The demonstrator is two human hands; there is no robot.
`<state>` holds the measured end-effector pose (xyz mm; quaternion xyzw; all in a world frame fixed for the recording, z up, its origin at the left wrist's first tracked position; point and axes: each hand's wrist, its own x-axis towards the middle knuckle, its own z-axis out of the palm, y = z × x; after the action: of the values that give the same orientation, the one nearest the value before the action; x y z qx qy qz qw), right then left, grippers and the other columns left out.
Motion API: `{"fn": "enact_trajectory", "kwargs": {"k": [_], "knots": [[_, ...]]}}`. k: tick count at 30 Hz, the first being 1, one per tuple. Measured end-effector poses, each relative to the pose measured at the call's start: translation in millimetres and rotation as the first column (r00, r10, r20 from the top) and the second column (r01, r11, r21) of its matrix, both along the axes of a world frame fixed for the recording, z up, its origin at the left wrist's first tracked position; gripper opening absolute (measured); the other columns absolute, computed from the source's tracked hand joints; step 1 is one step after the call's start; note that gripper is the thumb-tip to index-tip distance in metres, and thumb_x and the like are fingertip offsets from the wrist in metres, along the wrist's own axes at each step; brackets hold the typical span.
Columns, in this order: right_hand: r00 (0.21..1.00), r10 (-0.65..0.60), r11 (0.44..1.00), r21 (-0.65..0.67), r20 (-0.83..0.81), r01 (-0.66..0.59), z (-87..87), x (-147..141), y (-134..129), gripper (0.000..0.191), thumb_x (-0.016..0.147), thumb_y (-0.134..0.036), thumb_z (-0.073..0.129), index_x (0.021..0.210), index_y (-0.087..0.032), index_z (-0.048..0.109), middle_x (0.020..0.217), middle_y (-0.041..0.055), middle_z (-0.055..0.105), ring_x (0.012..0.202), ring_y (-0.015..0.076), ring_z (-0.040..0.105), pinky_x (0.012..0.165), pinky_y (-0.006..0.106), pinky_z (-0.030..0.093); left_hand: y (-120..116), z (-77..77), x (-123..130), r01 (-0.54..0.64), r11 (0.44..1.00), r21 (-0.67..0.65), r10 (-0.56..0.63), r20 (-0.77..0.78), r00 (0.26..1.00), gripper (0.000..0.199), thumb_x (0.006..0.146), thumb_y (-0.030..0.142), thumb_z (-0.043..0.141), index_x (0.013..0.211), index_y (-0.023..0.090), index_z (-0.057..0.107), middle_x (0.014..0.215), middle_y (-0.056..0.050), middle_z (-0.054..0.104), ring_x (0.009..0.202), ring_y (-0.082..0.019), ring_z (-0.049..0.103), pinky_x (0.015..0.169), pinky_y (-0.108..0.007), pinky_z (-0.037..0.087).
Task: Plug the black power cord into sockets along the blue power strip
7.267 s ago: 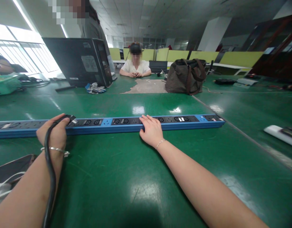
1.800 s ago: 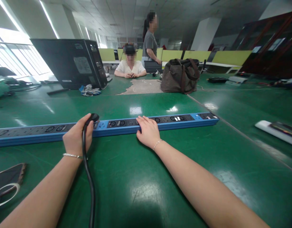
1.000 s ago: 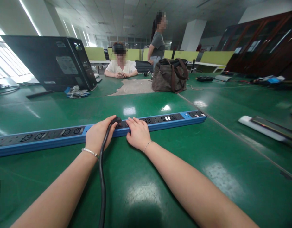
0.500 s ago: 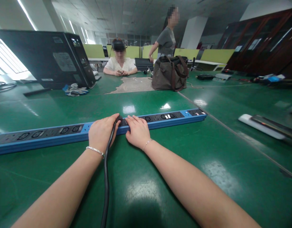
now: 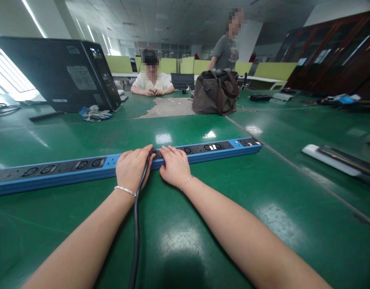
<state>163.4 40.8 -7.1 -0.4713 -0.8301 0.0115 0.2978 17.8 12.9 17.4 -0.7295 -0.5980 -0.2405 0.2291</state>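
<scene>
Nearest you, the black cable (image 5: 136, 237) runs over the green worktop (image 5: 161, 204) on the near side of the blue power strip (image 5: 156, 164), up to your left hand (image 5: 132, 166). That hand's grip is closed in a pinch on the black plug (image 5: 153, 151), which is at the strip's upper face, just beside your right hand (image 5: 175, 165). The right grip is loose, its fingers laid over the strip's top and its thumb along the near side. As to progress, the plug seems to be at a socket (your fingers hide the contact, so seated or merely resting cannot be told). The strip's plainly visible sockets carry no plug; I judge that only this one fit is unsettled, with your hand not yet off it. Beyond the strip's left part lie gloves (image 5: 95, 113); beyond its right part stands a striped bag (image 5: 215, 94), and farther off than both sits a person in white (image 5: 153, 84).
</scene>
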Motion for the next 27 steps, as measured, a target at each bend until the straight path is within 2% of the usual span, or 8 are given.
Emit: {"fn": "enact_trajectory", "kwargs": {"k": [11, 19, 27], "knots": [[1.000, 0.010, 1.000, -0.002, -0.010, -0.010, -1.3, 0.4, 0.6, 0.051, 0.079, -0.021, 0.048, 0.130, -0.015, 0.049, 0.138, 0.0062, 0.050, 0.130, 0.0221, 0.038, 0.108, 0.041, 0.024, -7.4, -7.1, -6.5, 0.048, 0.998, 0.031, -0.047, -0.025, 0.999, 0.040, 0.091, 0.033, 0.036, 0.122, 0.017, 0.056, 0.100, -0.010, 0.070, 0.087, -0.021, 0.065, 0.091, -0.036, 0.041], [1.000, 0.001, 1.000, 0.001, -0.004, -0.001, -0.6, 0.3, -0.7, 0.051, 0.079, -0.021, 0.048, 0.130, -0.016, 0.049, 0.138, 0.0052, 0.050, 0.130, 0.0216, 0.038, 0.108, 0.040, 0.024, -11.4, -7.3, -9.1, 0.048, 0.999, -0.002, -0.048, -0.118, 0.992, 0.041, 0.092, 0.023, 0.032, 0.128, 0.016, 0.052, 0.110, -0.012, 0.067, 0.101, -0.023, 0.062, 0.096, -0.039, 0.037], [1.000, -0.003, 1.000, -0.011, -0.004, 0.003, -0.7, -0.3, -0.6, 0.051, 0.079, -0.021, 0.047, 0.130, -0.016, 0.049, 0.139, 0.0053, 0.049, 0.130, 0.0215, 0.037, 0.109, 0.040, 0.022, -11.7, -4.6, -6.1, 0.060, 0.997, -0.040, -0.067, -0.183, 0.981, 0.041, 0.092, 0.021, 0.033, 0.127, 0.013, 0.052, 0.110, -0.014, 0.067, 0.095, -0.025, 0.063, 0.085, -0.037, 0.042]]}}
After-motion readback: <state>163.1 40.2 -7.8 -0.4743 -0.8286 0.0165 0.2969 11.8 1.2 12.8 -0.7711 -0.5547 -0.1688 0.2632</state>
